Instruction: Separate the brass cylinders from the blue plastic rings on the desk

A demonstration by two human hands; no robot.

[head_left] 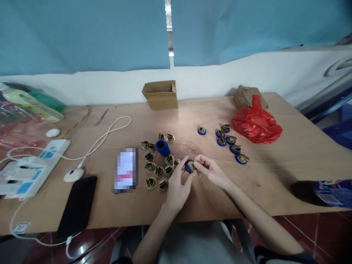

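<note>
Between my hands, just above the table, is a round brass-coloured fitting with a blue ring (190, 166). My left hand (178, 185) grips its blue rim between thumb and fingers. The fingertips of my right hand (208, 170) pinch the brass part from the other side. Left of my hands lie several brass fittings (158, 171) without blue rings, some partly hidden by my left hand. A stack of blue rings (162, 147) stands among them. Thin bent wires (190, 149) lie just beyond my fingers. To the right sit several brass fittings with blue rings (231, 139).
An open cardboard box (161, 96) stands at the back, a red plastic bag (257, 123) at the back right. On the left are a phone with a lit screen (125, 170), a black phone (78, 206), a power strip (46, 161) and white cables. A bottle (324, 192) lies at right.
</note>
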